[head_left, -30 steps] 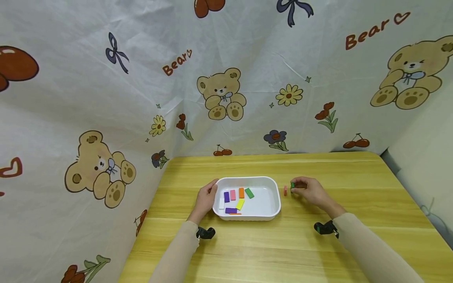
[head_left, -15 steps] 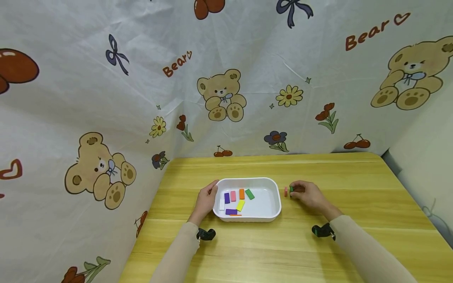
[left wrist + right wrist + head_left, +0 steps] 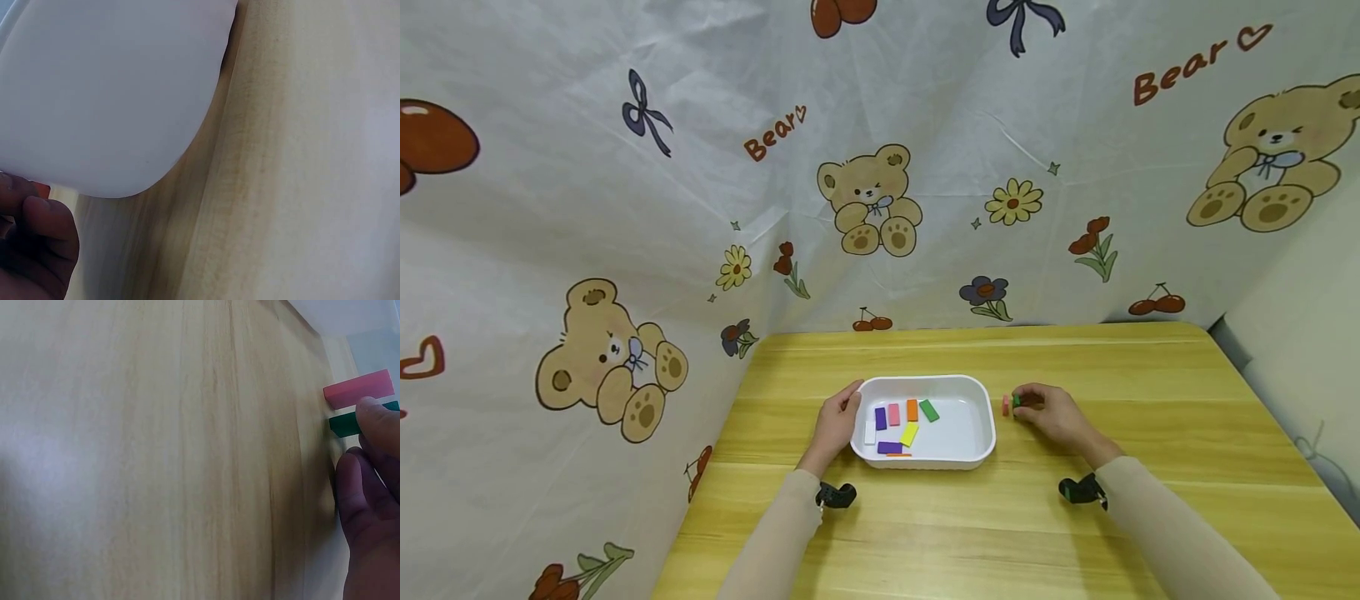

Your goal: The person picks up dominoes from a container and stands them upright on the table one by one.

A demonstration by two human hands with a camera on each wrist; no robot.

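My right hand (image 3: 1054, 412) pinches a green domino (image 3: 345, 424) between thumb and fingers, just right of the white tray. A pink domino (image 3: 359, 389) stands upright on the table beside it, with a narrow gap between the two in the right wrist view. My left hand (image 3: 835, 427) grips the left end of the white tray (image 3: 966, 429), thumb at the rim. Seen from the left wrist, curled fingers (image 3: 53, 219) lie against the tray's outer wall.
Inside the tray lie several loose dominoes, among them a green one (image 3: 929, 410), a yellow one (image 3: 909, 433) and a white one (image 3: 870, 432). The wooden table (image 3: 940, 533) meets a bear-print cloth (image 3: 925, 283) at the back and left.
My right hand has moved slightly left with the green domino, bringing it closer to the pink one. The left hand and the tray have stayed in place.
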